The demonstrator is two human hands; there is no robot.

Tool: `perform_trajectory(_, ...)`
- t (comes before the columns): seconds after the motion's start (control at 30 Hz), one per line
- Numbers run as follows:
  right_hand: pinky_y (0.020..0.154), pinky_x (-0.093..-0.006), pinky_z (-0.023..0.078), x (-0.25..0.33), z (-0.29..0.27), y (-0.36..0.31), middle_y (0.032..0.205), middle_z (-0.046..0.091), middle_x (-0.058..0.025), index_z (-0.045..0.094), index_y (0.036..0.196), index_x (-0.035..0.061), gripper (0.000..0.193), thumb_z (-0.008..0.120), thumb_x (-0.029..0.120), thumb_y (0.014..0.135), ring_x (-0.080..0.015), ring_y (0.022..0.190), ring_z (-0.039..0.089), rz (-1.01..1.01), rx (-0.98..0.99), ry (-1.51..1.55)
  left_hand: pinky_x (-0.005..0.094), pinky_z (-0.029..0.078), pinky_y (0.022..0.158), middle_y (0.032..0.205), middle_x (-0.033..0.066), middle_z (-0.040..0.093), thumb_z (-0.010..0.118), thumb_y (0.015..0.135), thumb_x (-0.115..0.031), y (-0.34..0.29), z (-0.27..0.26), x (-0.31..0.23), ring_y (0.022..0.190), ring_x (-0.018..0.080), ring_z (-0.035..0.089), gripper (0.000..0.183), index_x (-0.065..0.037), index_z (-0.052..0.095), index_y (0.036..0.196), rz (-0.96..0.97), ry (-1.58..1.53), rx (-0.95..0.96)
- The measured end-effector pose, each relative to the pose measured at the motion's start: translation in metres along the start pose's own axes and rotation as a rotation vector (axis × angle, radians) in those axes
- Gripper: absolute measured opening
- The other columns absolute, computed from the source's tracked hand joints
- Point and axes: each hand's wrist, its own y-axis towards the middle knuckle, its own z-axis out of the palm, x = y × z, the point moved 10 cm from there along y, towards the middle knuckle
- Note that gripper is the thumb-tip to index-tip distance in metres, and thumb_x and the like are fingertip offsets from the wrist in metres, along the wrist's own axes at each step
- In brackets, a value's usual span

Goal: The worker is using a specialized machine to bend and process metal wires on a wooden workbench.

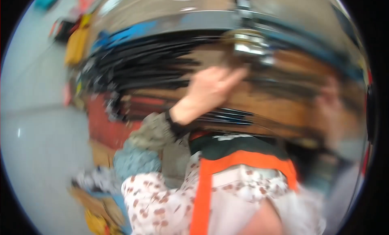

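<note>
My left hand (208,91) reaches over the wooden worktop, its fingertips drawn together just below the metal head (248,44) of a bench machine. Whatever lies between those fingertips is hidden by blur. Left of this hand lies a thick bundle of long black strips (146,66). My right hand (330,99) is badly smeared by motion at the right of the worktop, so its fingers cannot be read. Between the hands runs a blurred dark strip (283,83); I cannot tell whether either hand touches it. Thin dark rods or strips (231,116) lie nearer my lap.
The worktop (279,99) spans the view before me. A red surface (105,125) shows at its left end. Farther left, a yellow object (78,44) stands on the pale floor (36,125). A light blue cloth or bag (137,158) sits beside my knee.
</note>
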Motion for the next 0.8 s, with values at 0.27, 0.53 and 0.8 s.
perform_trajectory(0.27,0.057,-0.0234,0.044,0.076,0.122,0.018,0.081,0.064,-0.0045,0.057,0.135,0.0055,0.047,0.054,0.038,0.100,-0.0094,0.061,0.053,-0.080,0.528,0.343,0.0338,0.049,0.056,0.075,0.0018,0.056,0.067,0.079,-0.015,-0.008,0.017,-0.010,0.068,0.0206,0.059,0.031,-0.019,0.065,0.109,-0.027,-0.019,0.008)
perform_trajectory(0.53,0.064,-0.0297,0.040,0.129,0.088,0.022,0.079,0.055,-0.0088,0.063,0.100,-0.0018,0.013,0.065,0.003,0.088,-0.0219,0.071,0.051,-0.439,0.262,0.052,0.0327,0.050,0.058,0.081,0.0041,0.059,0.066,0.076,-0.015,0.006,0.019,-0.019,0.071,0.0202,0.060,0.035,-0.019,0.067,0.111,-0.070,-0.038,-0.036)
perform_trajectory(0.8,0.073,-0.0305,0.046,0.132,0.052,0.020,0.092,0.060,-0.0117,0.064,0.108,-0.0005,0.020,0.064,-0.004,0.088,-0.0217,0.083,0.056,-0.623,0.015,0.007,0.0323,0.047,0.059,0.087,0.0029,0.058,0.063,0.075,-0.011,0.024,-0.028,-0.032,0.072,0.0195,0.056,0.041,-0.018,0.068,0.115,0.071,-0.017,-0.286)
